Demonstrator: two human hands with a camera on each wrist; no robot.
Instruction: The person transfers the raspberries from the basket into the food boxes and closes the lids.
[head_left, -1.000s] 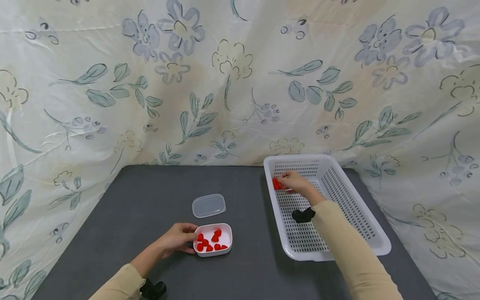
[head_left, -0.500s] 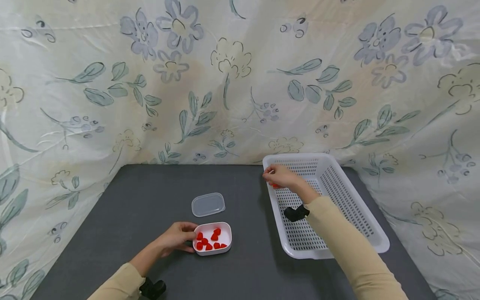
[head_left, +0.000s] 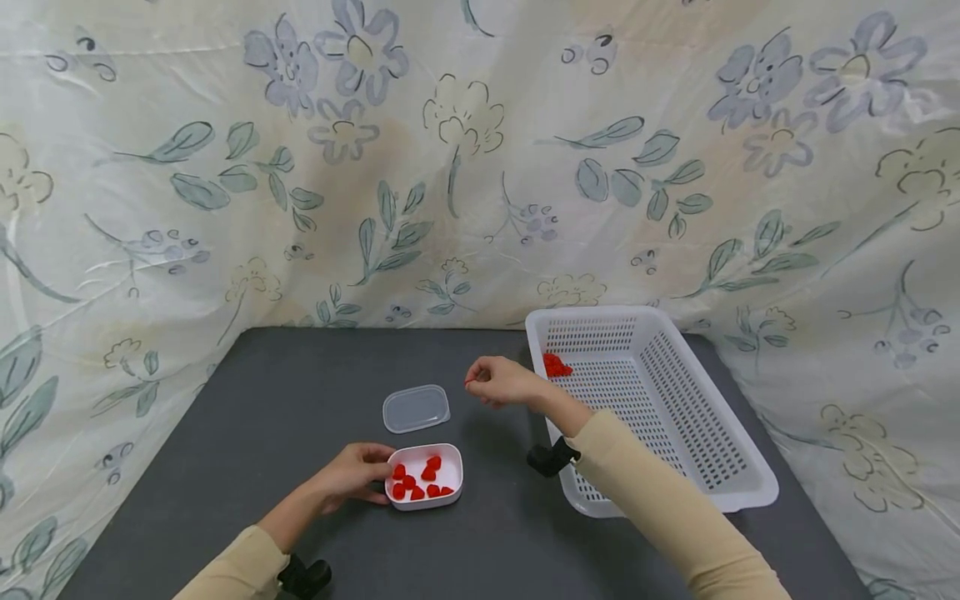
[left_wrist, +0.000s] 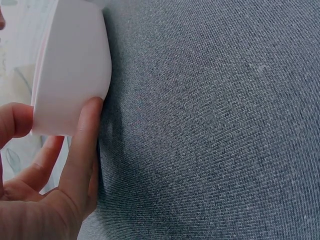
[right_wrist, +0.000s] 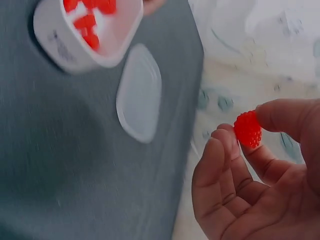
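A small white container [head_left: 424,477] with several red berries sits on the dark grey table [head_left: 315,400]. My left hand [head_left: 352,477] grips its left side; in the left wrist view the thumb [left_wrist: 82,150] presses the container wall [left_wrist: 70,75]. My right hand [head_left: 495,382] hovers above the table between the clear lid [head_left: 416,408] and the white basket [head_left: 675,417], pinching one red berry [right_wrist: 248,128] between thumb and fingertips. More red berries [head_left: 556,365] lie in the basket's far left corner. The right wrist view looks down on the container [right_wrist: 85,30] and lid [right_wrist: 140,92].
A flower-printed cloth [head_left: 480,167] hangs behind and around the table. The basket takes up the right side of the table. Black wrist camera mounts sit on both beige sleeves [head_left: 660,508].
My right hand has lifted out of the basket with a berry and moved left, over the table toward the container. The left hand has stayed on the container.
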